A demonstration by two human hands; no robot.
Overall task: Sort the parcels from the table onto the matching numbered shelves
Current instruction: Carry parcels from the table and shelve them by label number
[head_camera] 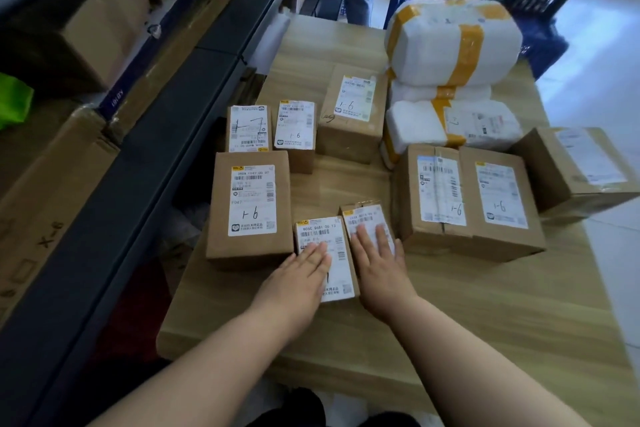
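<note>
Left hand (302,270) and right hand (378,258) lie flat, gripping nothing, on two small brown cardboard parcels (323,234); light wooden bench (457,316) full, sorting looks barely begun.

Your wooden table (467,316) carries brown cardboard parcels lying flat, labels up. Toward the near edge a small box (322,231) sits just beside a second small box (365,215) on its right. Left of them lies a larger box (251,205) marked 1-6. Far right, white taped bundles (450,46) are stacked.
</note>
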